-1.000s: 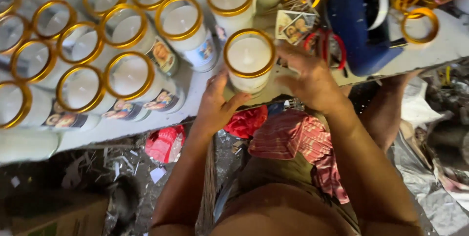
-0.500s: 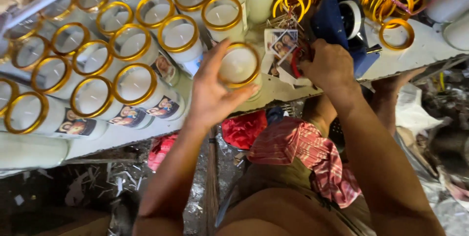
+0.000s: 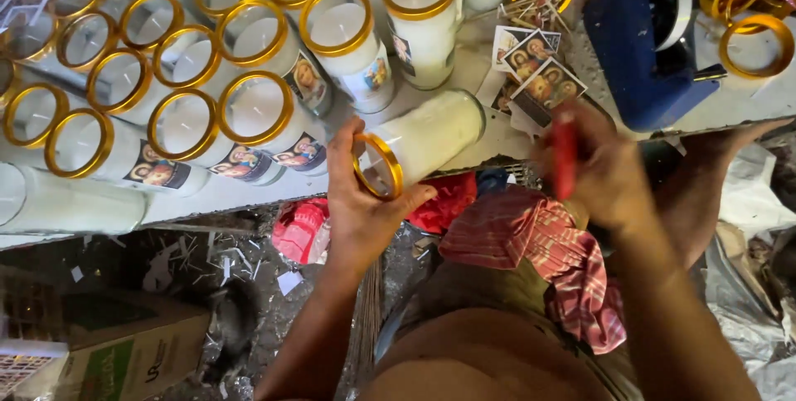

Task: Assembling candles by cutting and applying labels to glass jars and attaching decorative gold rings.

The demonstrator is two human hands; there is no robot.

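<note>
While rows of upright glass candles [image 3: 249, 111] with gold rims and picture labels fill the left part of the white table [image 3: 249, 194], a cardboard box [image 3: 124, 359] sits on the littered floor below them. Near the middle, the left hand [image 3: 361, 202] grips a tilted candle jar [image 3: 423, 140] at its gold-rimmed mouth, thumb on one side of the rim and fingers curled round the other; the jar lies tipped on the table edge with its open end toward the person and its base pointing away. Behind it stand more upright candles, and just to their right lies a loose pile of small picture cards [image 3: 535, 77]. Below the table edge a red checked cloth [image 3: 539, 260] drapes over the person's lap. The right hand [image 3: 601, 173] is closed around a thin red stick-like tool [image 3: 565, 156], held near the cards; it is blurred, so its kind is unclear. Farther right stands a blue box [image 3: 638, 61] with a roll of tape, and gold rings [image 3: 750, 44] lie on the table's right end.
</note>
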